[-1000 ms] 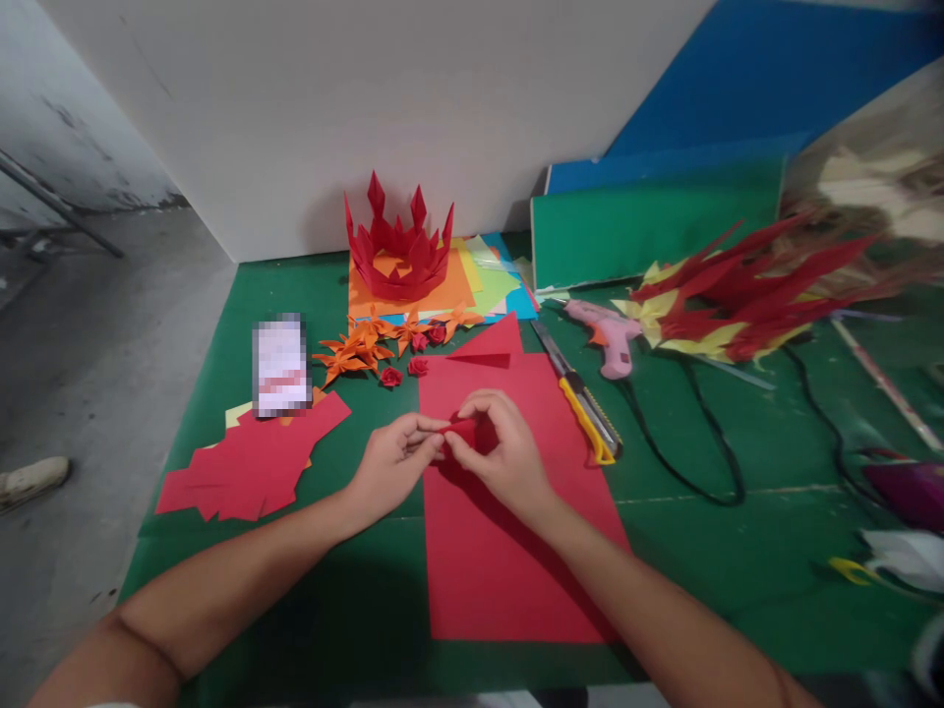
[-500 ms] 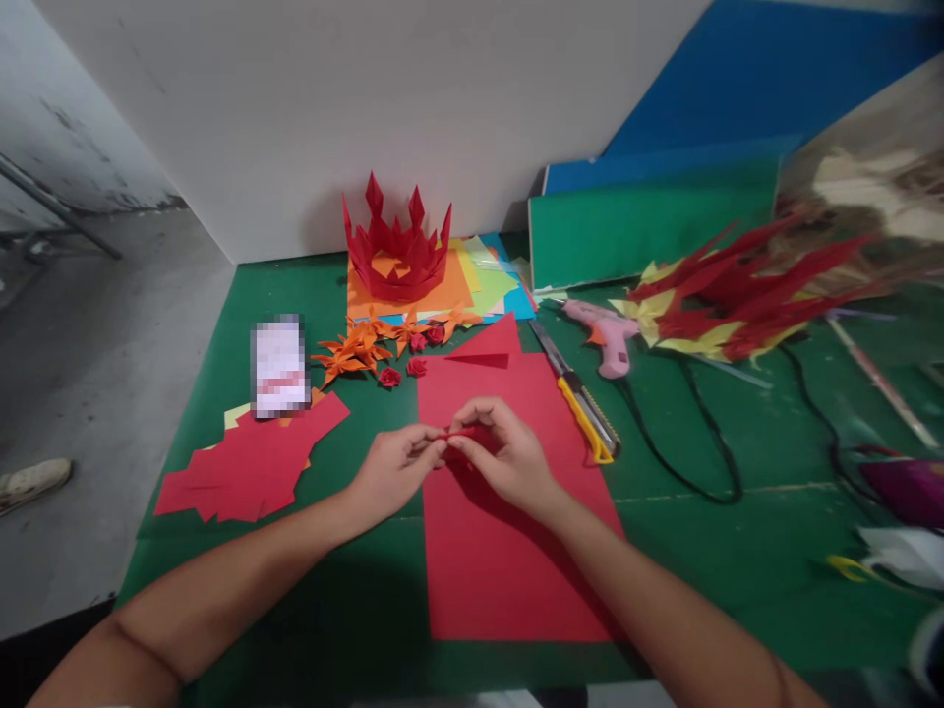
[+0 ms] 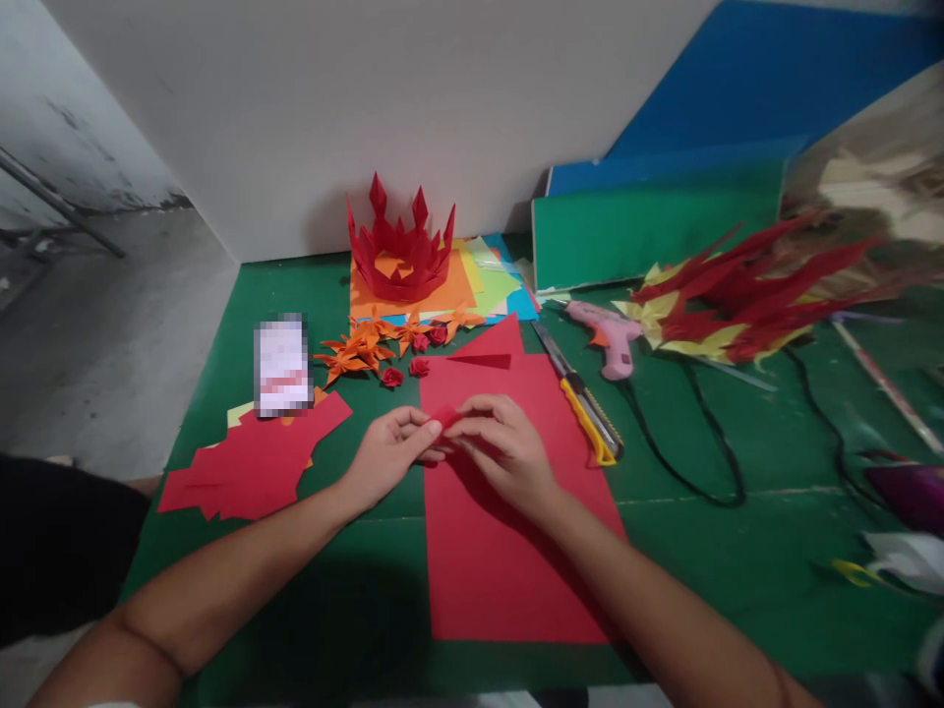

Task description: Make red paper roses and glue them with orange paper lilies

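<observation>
A small folded piece of red paper (image 3: 443,417) is pinched between my two hands, above a large red sheet (image 3: 516,560). My left hand (image 3: 390,452) grips it with thumb and fingers. From the right, my right hand (image 3: 505,447) closes its fingertips on the same piece; part of it is hidden by the fingers. Just beyond lie small red paper roses (image 3: 391,377) and orange paper flowers (image 3: 354,351). A folded red triangle (image 3: 491,344) rests at the sheet's top edge, and a yellow utility knife (image 3: 590,418) lies along its right side.
A red paper crown (image 3: 402,256) stands on coloured sheets at the back. Left are red paper scraps (image 3: 247,467) and a phone (image 3: 283,366). A pink glue gun (image 3: 609,339) with a black cord and red-yellow paper flames (image 3: 737,295) lie right. A person's dark-clothed leg (image 3: 66,541) is beside the table.
The red piece has been turned so that its flat face shows between my fingers. My right fingers have shifted over it. At the left, a person's dark-clothed leg has come into view.
</observation>
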The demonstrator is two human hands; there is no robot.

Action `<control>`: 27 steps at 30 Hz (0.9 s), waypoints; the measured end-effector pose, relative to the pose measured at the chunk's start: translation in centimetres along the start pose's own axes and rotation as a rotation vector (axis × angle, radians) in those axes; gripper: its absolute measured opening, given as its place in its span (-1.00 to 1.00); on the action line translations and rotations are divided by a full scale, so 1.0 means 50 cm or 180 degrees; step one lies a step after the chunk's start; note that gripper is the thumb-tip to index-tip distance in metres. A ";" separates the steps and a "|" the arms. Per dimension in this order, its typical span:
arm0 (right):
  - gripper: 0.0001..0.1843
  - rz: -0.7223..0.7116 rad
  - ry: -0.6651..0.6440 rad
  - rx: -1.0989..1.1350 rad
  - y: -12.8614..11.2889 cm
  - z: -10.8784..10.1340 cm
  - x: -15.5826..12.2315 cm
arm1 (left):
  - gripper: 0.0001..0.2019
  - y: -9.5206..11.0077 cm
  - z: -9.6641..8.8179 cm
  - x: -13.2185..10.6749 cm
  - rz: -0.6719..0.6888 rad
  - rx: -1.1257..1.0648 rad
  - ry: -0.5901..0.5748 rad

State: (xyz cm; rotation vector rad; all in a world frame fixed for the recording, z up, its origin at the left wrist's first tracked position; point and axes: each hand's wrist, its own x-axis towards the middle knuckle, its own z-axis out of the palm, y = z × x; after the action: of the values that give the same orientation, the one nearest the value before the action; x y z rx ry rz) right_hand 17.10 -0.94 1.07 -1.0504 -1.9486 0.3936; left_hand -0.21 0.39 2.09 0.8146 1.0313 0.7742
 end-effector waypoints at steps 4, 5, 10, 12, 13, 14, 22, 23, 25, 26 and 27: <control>-0.90 -0.0120 -0.0090 -0.0096 -0.005 -0.002 0.003 | -0.54 -0.002 0.002 0.000 0.0085 -0.0029 0.0005; -0.91 -0.0126 -0.0113 -0.0116 -0.006 -0.003 0.003 | -0.54 -0.002 0.002 0.000 0.0103 -0.0044 -0.0012; -0.94 -0.0060 -0.0124 -0.0095 -0.006 -0.004 0.005 | -0.55 -0.004 0.001 0.000 0.0175 0.0016 -0.0108; -0.95 0.0045 -0.0099 -0.0040 -0.005 -0.002 0.005 | -0.55 -0.006 0.002 0.001 0.0241 0.0031 -0.0150; -0.95 0.0110 -0.0096 0.0002 -0.005 -0.002 0.005 | -0.56 -0.008 0.002 0.001 0.0282 0.0034 -0.0176; -0.95 0.0178 -0.0095 0.0046 -0.004 -0.001 0.005 | -0.56 -0.010 0.002 0.001 0.0321 0.0038 -0.0198; -0.93 0.0534 0.0047 0.0138 -0.009 0.003 0.006 | -0.57 -0.019 0.004 -0.002 0.0372 0.0188 -0.0161; -0.93 0.0561 0.0059 0.0134 -0.009 0.004 0.006 | -0.57 -0.019 0.004 -0.003 0.0374 0.0204 -0.0166; -0.93 0.0590 0.0068 0.0151 -0.010 0.007 0.006 | -0.58 -0.019 0.004 -0.005 0.0379 0.0221 -0.0175; -0.93 0.0593 0.0069 0.0172 -0.010 0.008 0.006 | -0.58 -0.019 0.004 -0.006 0.0380 0.0227 -0.0185; -0.93 0.0597 0.0071 0.0200 -0.010 0.010 0.005 | -0.59 -0.019 0.004 -0.006 0.0382 0.0235 -0.0196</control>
State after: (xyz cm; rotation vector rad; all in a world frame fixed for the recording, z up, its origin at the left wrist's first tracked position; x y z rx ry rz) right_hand 16.38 -0.97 1.23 -1.1956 -1.8121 0.5407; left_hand 0.04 -0.39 1.46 0.9650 0.9670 0.8116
